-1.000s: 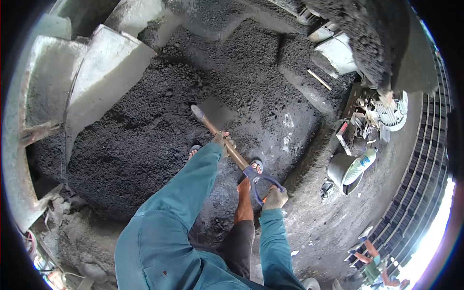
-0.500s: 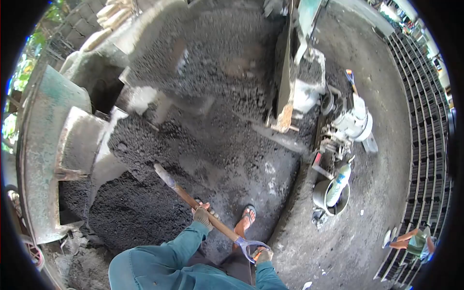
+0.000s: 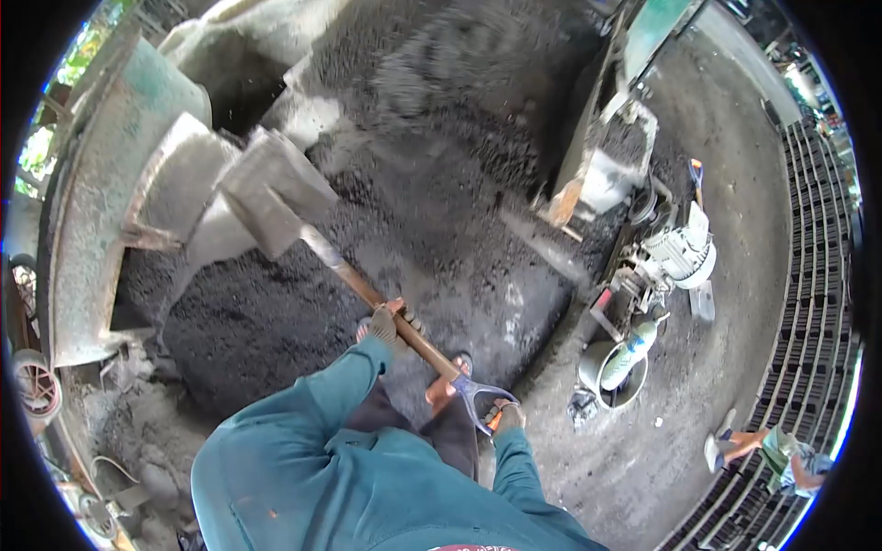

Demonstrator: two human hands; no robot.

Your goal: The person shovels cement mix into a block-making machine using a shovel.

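Note:
A shovel with a broad grey blade (image 3: 276, 195) lies across the view, its blade bare at the upper left beside a sheet-metal chute. My left hand (image 3: 390, 323), in a knitted glove, is wrapped round the middle of the wooden shaft. At the lower right end my right hand (image 3: 505, 417) is closed on the D-shaped grip. Dark, crumbly material (image 3: 266, 340) lies below the blade, and more of it (image 3: 459, 101) is spread behind.
A green metal housing (image 3: 92, 220) stands at the left. Right of the pit are a motor (image 3: 682, 255) and a bucket (image 3: 614, 375) holding a bottle. Another person (image 3: 790, 459) is at the lower right, near racks of dark blocks (image 3: 813, 248).
The heap of dark material on the shovel blade is gone, and the blade now shows bare. The view has shifted, and both hands still hold the shovel.

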